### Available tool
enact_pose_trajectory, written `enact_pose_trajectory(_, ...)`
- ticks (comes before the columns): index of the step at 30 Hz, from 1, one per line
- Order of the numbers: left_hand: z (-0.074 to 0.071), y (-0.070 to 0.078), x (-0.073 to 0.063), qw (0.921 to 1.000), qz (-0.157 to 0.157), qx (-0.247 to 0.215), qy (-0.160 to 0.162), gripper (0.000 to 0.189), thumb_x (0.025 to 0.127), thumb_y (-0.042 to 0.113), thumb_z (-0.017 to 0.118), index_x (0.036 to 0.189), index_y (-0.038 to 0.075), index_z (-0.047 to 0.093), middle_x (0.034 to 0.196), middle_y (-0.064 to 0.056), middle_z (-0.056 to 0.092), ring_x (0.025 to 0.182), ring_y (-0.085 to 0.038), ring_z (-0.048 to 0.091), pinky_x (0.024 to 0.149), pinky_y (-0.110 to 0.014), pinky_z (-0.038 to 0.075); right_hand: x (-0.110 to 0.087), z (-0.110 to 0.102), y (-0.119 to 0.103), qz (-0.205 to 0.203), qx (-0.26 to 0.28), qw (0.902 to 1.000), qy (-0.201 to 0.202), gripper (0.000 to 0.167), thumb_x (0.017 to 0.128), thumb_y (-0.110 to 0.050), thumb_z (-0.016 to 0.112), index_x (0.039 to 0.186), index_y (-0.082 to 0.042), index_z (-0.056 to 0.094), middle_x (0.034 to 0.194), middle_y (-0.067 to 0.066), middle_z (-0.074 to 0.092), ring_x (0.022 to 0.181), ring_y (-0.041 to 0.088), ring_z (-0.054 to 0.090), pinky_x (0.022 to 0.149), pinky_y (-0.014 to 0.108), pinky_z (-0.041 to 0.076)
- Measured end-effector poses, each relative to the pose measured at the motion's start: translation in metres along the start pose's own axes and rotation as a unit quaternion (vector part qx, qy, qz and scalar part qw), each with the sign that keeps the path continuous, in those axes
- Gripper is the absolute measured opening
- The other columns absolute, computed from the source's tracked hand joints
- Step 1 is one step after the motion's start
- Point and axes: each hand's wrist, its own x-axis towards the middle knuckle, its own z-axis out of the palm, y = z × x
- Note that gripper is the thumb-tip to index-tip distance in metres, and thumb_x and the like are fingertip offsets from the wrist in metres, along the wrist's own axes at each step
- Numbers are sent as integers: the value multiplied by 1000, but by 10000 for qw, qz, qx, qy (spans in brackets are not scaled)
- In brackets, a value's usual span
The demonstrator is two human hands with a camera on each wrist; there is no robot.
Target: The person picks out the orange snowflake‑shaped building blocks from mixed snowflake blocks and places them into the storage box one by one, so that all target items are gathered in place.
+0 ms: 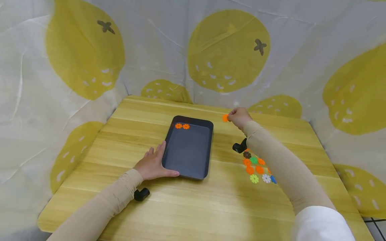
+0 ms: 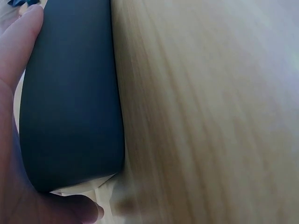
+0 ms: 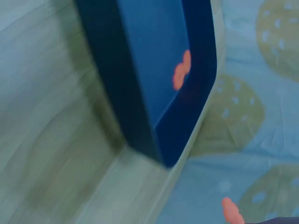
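Note:
A dark rectangular baking tray point(image 1: 189, 152) lies on the table, with two orange notched discs point(image 1: 182, 126) side by side near its far left corner. My left hand point(image 1: 153, 165) rests against the tray's near left corner, thumb stretched along the near end and fingers spread on the left side. In the left wrist view the tray's outer wall point(image 2: 72, 98) runs beside that thumb and fingers. Beyond the tray's far right corner, my right hand point(image 1: 240, 117) pinches another orange disc point(image 1: 225, 117) above the table. The right wrist view catches this orange disc point(image 3: 231, 211) at its bottom edge.
Several loose notched discs in orange, brown, green, yellow-green, white and blue lie right of the tray, such as the yellow-green disc point(image 1: 254, 178); my right forearm partly covers them. The wooden table point(image 1: 193, 207) backs onto a lemon-print curtain point(image 1: 169, 43). Black wrist mounts point(image 1: 141, 194) show near both wrists.

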Motion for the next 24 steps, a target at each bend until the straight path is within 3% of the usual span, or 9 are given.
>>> enact_pose_trajectory(6, 1, -2, -1, 10000, -1, 15, 17, 147, 62, 89, 70, 165, 12, 0, 167, -22, 23, 152, -56, 15, 116, -71, 28, 16, 51, -27, -180, 146, 9997, -116, 7, 96, -6, 57, 91, -5, 62, 77, 0, 51, 48, 10, 26, 48, 26, 27)
enact_pose_trajectory(12, 0, -2, -2, 9999, 29, 59, 88, 146, 62, 88, 71, 165, 11, 2, 167, -22, 26, 152, -54, 18, 116, -69, 30, 28, 102, -46, -349, 365, 9983, -302, 30, 92, 0, 57, 65, -10, 50, 63, -3, 39, 52, 12, 26, 52, 28, 26)
enact_pose_trajectory(17, 1, -2, -1, 10000, 36, 28, 77, 145, 62, 89, 71, 165, 13, 2, 169, -19, 22, 153, -53, 18, 118, -67, 29, 32, 136, -53, -178, 663, 9958, -603, 44, 92, 1, 57, 56, -15, 37, 54, -5, 23, 51, 14, 18, 53, 31, 22)
enact_pose_trajectory(24, 2, -3, -1, 9999, 49, 15, 87, 146, 61, 91, 69, 165, 16, 0, 170, -18, 19, 154, -52, 16, 120, -67, 25, 38, 169, -54, 47, 607, 9960, -648, 36, 93, -1, 61, 60, -13, 50, 61, -2, 40, 53, 14, 32, 53, 29, 31)
